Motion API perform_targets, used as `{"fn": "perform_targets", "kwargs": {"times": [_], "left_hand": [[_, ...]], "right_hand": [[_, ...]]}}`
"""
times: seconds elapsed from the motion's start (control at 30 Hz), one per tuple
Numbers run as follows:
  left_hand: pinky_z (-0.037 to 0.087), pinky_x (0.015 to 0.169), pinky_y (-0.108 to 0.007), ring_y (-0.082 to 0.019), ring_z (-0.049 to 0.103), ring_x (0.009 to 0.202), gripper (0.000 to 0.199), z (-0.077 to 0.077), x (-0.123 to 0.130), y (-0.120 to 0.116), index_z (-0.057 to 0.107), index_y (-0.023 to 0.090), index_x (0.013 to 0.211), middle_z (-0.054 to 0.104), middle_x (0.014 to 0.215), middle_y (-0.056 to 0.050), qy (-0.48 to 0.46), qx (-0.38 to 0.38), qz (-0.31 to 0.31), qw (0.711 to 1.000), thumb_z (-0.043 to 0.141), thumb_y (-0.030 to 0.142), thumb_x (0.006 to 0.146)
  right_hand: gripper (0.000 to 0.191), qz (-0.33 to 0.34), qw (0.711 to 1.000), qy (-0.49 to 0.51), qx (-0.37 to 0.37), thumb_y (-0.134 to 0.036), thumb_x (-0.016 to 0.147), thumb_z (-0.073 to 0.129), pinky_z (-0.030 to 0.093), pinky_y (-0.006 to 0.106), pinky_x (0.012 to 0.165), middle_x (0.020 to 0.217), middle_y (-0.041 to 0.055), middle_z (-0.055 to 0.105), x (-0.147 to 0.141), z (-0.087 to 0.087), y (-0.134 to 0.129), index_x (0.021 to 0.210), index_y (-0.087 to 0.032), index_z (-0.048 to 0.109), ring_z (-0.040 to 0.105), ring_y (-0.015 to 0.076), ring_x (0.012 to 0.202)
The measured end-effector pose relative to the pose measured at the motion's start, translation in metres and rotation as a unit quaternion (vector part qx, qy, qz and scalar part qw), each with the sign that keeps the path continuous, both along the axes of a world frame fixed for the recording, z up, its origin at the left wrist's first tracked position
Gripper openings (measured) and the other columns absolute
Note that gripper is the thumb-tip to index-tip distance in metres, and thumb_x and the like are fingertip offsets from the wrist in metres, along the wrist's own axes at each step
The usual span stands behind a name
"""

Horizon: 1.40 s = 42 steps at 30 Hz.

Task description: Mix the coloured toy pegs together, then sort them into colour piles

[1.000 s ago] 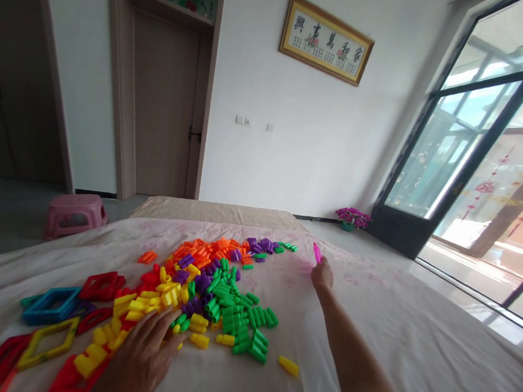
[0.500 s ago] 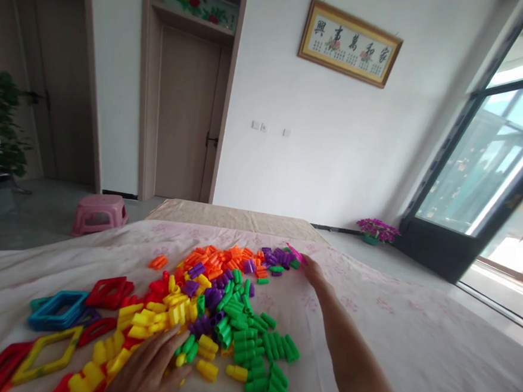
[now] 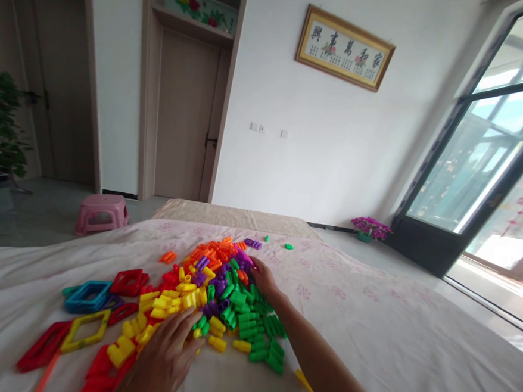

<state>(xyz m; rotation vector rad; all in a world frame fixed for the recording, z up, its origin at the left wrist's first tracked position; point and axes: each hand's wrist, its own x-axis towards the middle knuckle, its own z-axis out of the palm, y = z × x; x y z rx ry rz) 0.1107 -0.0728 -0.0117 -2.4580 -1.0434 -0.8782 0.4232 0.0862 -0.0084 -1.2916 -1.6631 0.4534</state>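
A pile of plastic bullet-shaped building blocks lies on the bedsheet: orange blocks (image 3: 215,253) at the back, yellow blocks (image 3: 171,302) to the left, green blocks (image 3: 246,317) to the right, purple blocks (image 3: 220,287) in between. My left hand (image 3: 168,348) lies at the near side of the pile, palm down with fingers stretched, touching yellow and small green pieces. On the far right side, my right hand (image 3: 264,280) is closed around a bright pink piece (image 3: 242,257) against the pile. Its shape is mostly hidden.
Left of the pile lie magnetic frame tiles: red tiles (image 3: 127,282), a blue tile (image 3: 86,297) and a yellow tile (image 3: 85,330). Two stray green blocks (image 3: 289,246) lie behind. A pink stool (image 3: 103,213) stands on the floor beyond.
My right hand has moved left and nearer with the pink piece, and purple and green blocks have shifted towards the pile. Two green blocks stay behind. My left hand stays by the yellow blocks.
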Motion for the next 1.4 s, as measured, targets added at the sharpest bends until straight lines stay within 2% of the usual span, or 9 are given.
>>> {"fn": "perform_targets", "kwargs": {"times": [0.23, 0.3, 0.37, 0.5, 0.63, 0.73, 0.87, 1.1, 1.4], "left_hand": [[0.024, 0.118, -0.053, -0.022, 0.048, 0.125, 0.022, 0.016, -0.002, -0.01, 0.068, 0.034, 0.103, 0.059, 0.125, -0.002, -0.045, -0.037, 0.022, 0.998, 0.062, 0.024, 0.084], [0.02, 0.118, -0.057, -0.025, 0.049, 0.124, 0.019, 0.018, -0.007, -0.01, 0.07, 0.031, 0.098, 0.06, 0.121, -0.005, -0.061, -0.037, 0.048, 0.996, 0.064, 0.024, 0.082], [0.018, 0.118, -0.06, -0.026, 0.049, 0.122, 0.022, 0.018, -0.013, -0.011, 0.071, 0.03, 0.099, 0.061, 0.119, -0.007, -0.065, -0.033, 0.071, 0.995, 0.066, 0.022, 0.08], [0.017, 0.118, -0.061, -0.027, 0.048, 0.123, 0.023, 0.017, -0.02, -0.011, 0.071, 0.031, 0.101, 0.062, 0.117, -0.007, -0.07, -0.03, 0.085, 0.993, 0.064, 0.023, 0.08], [0.02, 0.117, -0.057, -0.027, 0.046, 0.125, 0.022, 0.011, -0.016, -0.01, 0.071, 0.028, 0.098, 0.06, 0.122, -0.008, -0.049, -0.033, 0.083, 0.995, 0.061, 0.023, 0.079], [0.018, 0.117, -0.053, -0.026, 0.048, 0.122, 0.018, 0.003, -0.011, -0.003, 0.071, 0.026, 0.09, 0.062, 0.119, -0.008, -0.048, -0.023, 0.091, 0.994, 0.058, 0.022, 0.079], [0.01, 0.12, -0.043, -0.021, 0.05, 0.119, 0.019, -0.008, -0.011, 0.012, 0.069, 0.027, 0.084, 0.065, 0.113, -0.005, -0.069, 0.034, 0.071, 0.994, 0.052, 0.023, 0.08], [0.012, 0.12, -0.038, -0.019, 0.052, 0.118, 0.028, -0.018, -0.009, 0.02, 0.068, 0.029, 0.082, 0.064, 0.117, -0.005, -0.09, 0.097, 0.071, 0.989, 0.041, 0.027, 0.089], [0.012, 0.121, -0.038, -0.019, 0.053, 0.116, 0.026, -0.022, -0.008, 0.02, 0.067, 0.027, 0.078, 0.065, 0.116, -0.005, -0.071, 0.13, 0.069, 0.987, 0.043, 0.026, 0.089]], "right_hand": [[0.039, 0.034, 0.999, 0.015, 0.0, -0.024, 0.085, 0.05, 0.046, 0.04, 0.097, 0.115, 0.0021, 0.069, -0.067, 0.018, -0.039, 0.121, -0.022, 0.063, 0.062, 0.0235, 0.105], [0.037, 0.081, 0.997, 0.001, 0.005, -0.027, 0.087, 0.049, 0.049, 0.037, 0.092, 0.111, 0.0018, 0.071, -0.078, 0.029, -0.044, 0.12, -0.022, 0.064, 0.064, 0.0224, 0.1], [0.036, 0.072, 0.997, -0.022, 0.013, -0.033, 0.09, 0.048, 0.049, 0.034, 0.09, 0.11, 0.0023, 0.07, -0.076, 0.04, -0.045, 0.12, -0.021, 0.063, 0.064, 0.0213, 0.099], [0.04, -0.174, 0.98, -0.087, -0.038, -0.037, 0.094, 0.04, 0.045, 0.033, 0.094, 0.121, 0.0067, 0.066, -0.021, 0.06, -0.037, 0.125, -0.021, 0.058, 0.06, 0.0213, 0.109], [0.045, -0.316, 0.935, -0.106, -0.123, -0.031, 0.096, 0.027, 0.044, 0.043, 0.092, 0.118, 0.0202, 0.063, 0.069, 0.069, -0.033, 0.13, -0.014, 0.052, 0.061, 0.0283, 0.109], [0.045, -0.394, 0.891, -0.129, -0.186, -0.027, 0.096, 0.026, 0.044, 0.048, 0.09, 0.12, 0.0246, 0.06, 0.117, 0.067, -0.028, 0.132, -0.013, 0.049, 0.061, 0.032, 0.11], [0.044, -0.435, 0.854, -0.171, -0.229, -0.025, 0.095, 0.028, 0.044, 0.047, 0.088, 0.119, 0.021, 0.062, 0.145, 0.061, -0.01, 0.133, -0.019, 0.048, 0.06, 0.032, 0.111], [0.047, -0.426, 0.839, -0.246, -0.234, -0.016, 0.093, 0.03, 0.042, 0.045, 0.091, 0.115, 0.0214, 0.065, 0.145, 0.049, 0.041, 0.137, -0.02, 0.047, 0.06, 0.0306, 0.113], [0.05, -0.256, 0.905, -0.284, -0.185, -0.017, 0.089, 0.042, 0.045, 0.036, 0.092, 0.123, 0.0135, 0.065, 0.119, 0.033, 0.088, 0.139, -0.023, 0.05, 0.061, 0.0261, 0.112]]}}
